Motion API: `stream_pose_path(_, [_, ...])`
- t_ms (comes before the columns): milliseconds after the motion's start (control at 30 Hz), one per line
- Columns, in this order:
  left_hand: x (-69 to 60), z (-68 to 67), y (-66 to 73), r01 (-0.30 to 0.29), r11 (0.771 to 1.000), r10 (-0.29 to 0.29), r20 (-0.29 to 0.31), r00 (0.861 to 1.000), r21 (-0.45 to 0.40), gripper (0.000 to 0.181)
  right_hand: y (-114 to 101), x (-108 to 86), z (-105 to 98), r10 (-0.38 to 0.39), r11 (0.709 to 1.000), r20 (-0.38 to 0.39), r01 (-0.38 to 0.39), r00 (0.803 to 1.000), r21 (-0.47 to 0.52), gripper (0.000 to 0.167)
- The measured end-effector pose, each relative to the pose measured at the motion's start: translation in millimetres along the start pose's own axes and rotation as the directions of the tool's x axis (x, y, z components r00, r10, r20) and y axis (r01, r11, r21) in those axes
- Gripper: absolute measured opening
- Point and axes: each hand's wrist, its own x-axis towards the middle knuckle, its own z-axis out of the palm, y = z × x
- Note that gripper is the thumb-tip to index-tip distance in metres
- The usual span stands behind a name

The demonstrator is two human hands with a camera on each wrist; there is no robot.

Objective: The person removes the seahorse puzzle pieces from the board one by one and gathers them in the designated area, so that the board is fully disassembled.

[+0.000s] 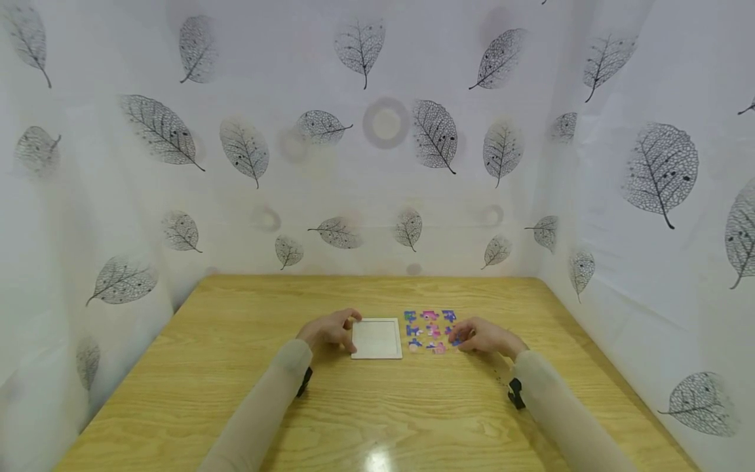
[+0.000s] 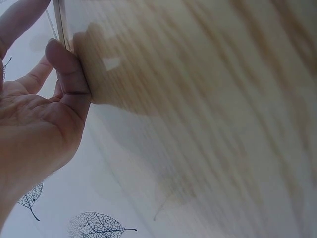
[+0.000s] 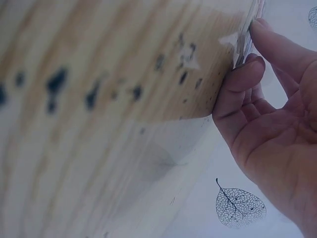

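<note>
A shallow, pale square puzzle tray [image 1: 376, 339] with a raised rim lies on the wooden table. My left hand [image 1: 330, 329] holds its left side, thumb low and a finger at the upper corner. In the left wrist view, the thumb [image 2: 67, 67] meets the tray's edge. To the right of the tray, several pink, purple and blue jigsaw pieces [image 1: 433, 330] lie apart in rows. My right hand [image 1: 486, 336] has its thumb and forefinger around a blue jigsaw piece [image 1: 456, 342] at the lower right, partly hidden by the fingertips.
The wooden table [image 1: 377, 406] reaches to a white curtain [image 1: 377, 183] printed with leaves at the back and sides. A dark band [image 1: 516, 393] sits at the right wrist, another dark band [image 1: 305, 381] at the left. Dark specks mark the tabletop near the right wrist.
</note>
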Motion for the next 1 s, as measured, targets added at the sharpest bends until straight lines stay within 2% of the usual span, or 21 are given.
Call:
stream_pose_path(433, [-2.6,-0.4,0.2,-0.009,1.000,0.009,-0.003,1.000,-0.006,0.078,2.5,-0.8,1.1,-0.009,1.000,-0.005,0.009,1.000,-0.016,0.018])
stream_pose_path(600, [-1.0,-1.0,0.5,-0.014,1.000,0.014,0.002,1.000,0.018,0.077,2.2,-1.4,0.6,-0.014,1.000,-0.004,0.014,1.000,-0.026,0.018])
stream_pose_path(867, [0.3,-3.3,1.2,-0.026,1.000,0.026,0.005,1.000,0.014,0.077,0.1,-2.7,-3.7,0.003,0.999,-0.010,-0.003,1.000,0.033,0.022])
stream_pose_path(1000, [1.5,-3.6,0.8,-0.024,0.999,0.024,0.010,1.000,0.039,0.076,-2.5,-4.3,-2.8,0.007,0.999,-0.015,-0.007,1.000,0.046,0.027])
